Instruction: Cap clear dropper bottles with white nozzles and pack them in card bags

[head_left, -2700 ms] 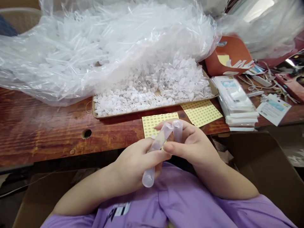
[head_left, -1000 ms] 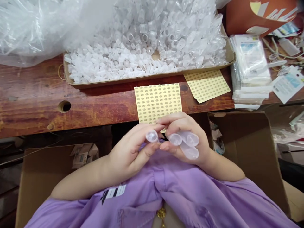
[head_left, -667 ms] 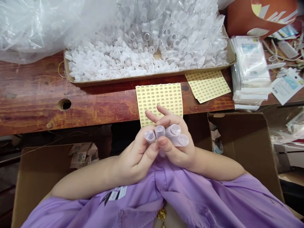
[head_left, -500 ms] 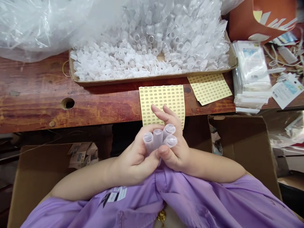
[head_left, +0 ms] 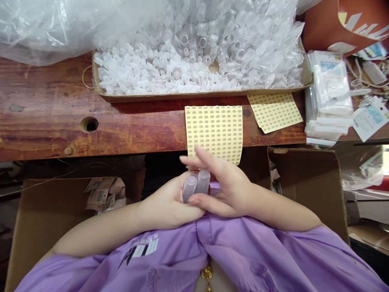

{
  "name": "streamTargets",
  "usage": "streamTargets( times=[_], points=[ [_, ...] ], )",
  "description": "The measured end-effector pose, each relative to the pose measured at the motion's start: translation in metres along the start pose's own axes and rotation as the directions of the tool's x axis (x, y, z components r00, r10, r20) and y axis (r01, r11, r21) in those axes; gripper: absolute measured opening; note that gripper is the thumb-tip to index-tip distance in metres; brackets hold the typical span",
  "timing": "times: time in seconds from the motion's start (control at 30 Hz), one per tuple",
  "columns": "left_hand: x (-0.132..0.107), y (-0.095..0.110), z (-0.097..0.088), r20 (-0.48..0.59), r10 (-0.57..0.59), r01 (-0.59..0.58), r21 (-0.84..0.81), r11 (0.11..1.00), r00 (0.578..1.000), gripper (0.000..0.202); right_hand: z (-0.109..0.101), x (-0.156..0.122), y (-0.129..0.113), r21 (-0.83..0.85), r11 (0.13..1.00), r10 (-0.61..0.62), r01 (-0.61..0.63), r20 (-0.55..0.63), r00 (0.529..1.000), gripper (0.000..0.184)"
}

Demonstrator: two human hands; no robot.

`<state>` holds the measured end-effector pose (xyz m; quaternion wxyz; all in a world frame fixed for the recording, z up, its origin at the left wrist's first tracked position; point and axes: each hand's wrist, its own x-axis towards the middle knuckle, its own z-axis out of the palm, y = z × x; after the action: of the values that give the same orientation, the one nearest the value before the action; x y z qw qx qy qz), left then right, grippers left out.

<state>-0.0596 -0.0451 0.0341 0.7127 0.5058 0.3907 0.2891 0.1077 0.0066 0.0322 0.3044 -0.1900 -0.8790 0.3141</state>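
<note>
Two frosted plastic tubes (head_left: pixel 196 186) stand side by side between my hands, their rounded ends facing up. My left hand (head_left: pixel 170 198) is wrapped round them from the left. From the right, my right hand (head_left: pixel 226 186) cups over the same bundle, with its thumb lying across the front of the tubes and its fingers reaching behind, some of them raised. Whether more tubes sit under the right palm is hidden. Just behind the fingers, a yellow sheet of small oval stickers (head_left: pixel 214 129) hangs partly over the table edge.
A shallow cardboard tray (head_left: pixel 182 97) heaped with small clear and white plastic parts stands at the back. More sticker sheets (head_left: pixel 276 113), a stack of packaged cards (head_left: pixel 330 97) and an orange container (head_left: pixel 322 28) are to the right. Cardboard boxes (head_left: pixel 313 182) stand below the table edge.
Four tube ends showed between my hands before; two show now. My right hand has turned and closed further over the bundle. The view has shifted slightly.
</note>
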Motion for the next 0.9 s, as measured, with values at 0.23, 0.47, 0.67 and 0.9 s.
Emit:
streamTargets(
  times=[0.23, 0.47, 0.67, 0.9],
  points=[
    [-0.003, -0.008, -0.006, 0.32, 0.352, -0.474, 0.547, 0.689, 0.88, 0.023, -0.003, 0.015, 0.003, 0.138, 0.956, -0.276, 0.26, 0.115, 0.954, 0.027],
    [-0.004, -0.008, -0.004, 0.145, 0.399, -0.418, 0.463, 0.781, 0.906, 0.016, -0.014, 0.02, 0.004, 0.242, 0.932, -0.311, 0.27, 0.151, 0.938, 0.04],
    [-0.007, 0.012, -0.027, -0.451, 0.4, -0.188, 0.445, 0.876, 0.798, 0.01, -0.037, 0.023, 0.038, -0.417, 0.909, -0.042, -0.002, -0.096, 0.994, 0.021],
    [0.012, 0.022, -0.061, -0.554, 0.285, -0.063, 0.384, 0.921, 0.783, 0.007, -0.016, 0.007, 0.056, -0.624, 0.765, -0.123, 0.157, 0.098, 0.988, 0.025]
  ],
)
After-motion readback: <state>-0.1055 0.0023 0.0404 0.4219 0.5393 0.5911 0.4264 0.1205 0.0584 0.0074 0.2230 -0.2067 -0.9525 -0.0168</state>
